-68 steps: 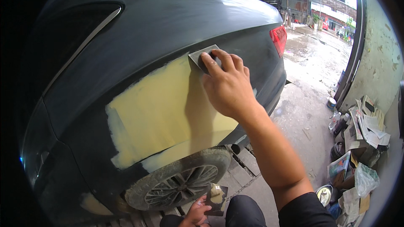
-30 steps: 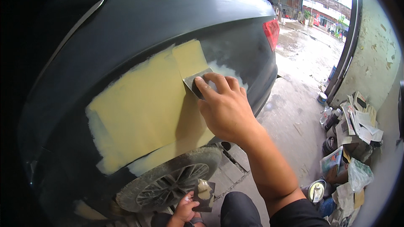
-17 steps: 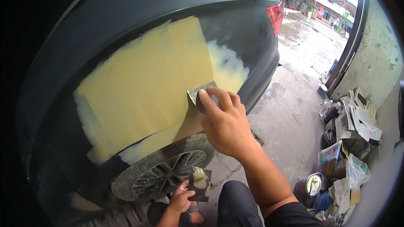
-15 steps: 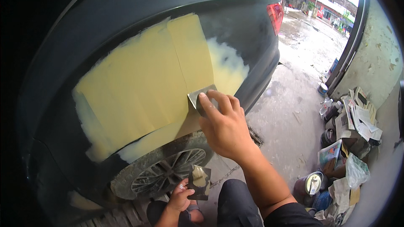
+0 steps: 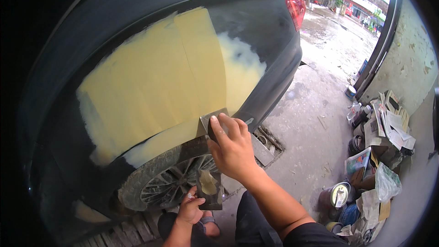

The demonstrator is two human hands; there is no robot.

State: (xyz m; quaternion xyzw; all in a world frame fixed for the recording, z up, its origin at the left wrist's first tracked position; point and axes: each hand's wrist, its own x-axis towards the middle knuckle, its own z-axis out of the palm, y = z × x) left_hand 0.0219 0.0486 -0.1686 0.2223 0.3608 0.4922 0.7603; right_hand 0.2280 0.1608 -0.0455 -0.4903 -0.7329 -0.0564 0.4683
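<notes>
Dark car (image 5: 151, 0) loomed largest, a pale yellow filler patch (image 5: 151, 82) lying above its wheel (image 5: 171, 180), likely soft and easily marked. Right hand (image 5: 235, 151) showed at the wheel's upper right, left hand (image 5: 188, 208) overlapping its lower right; left fingers closed on a dark plate (image 5: 212, 197), right fingers pinched narrow on a flat spreader (image 5: 214, 117) at the patch's lower edge. Judged both tools light, thin, fairly stiff; bare edges away from any filler looked the best hold.
</notes>
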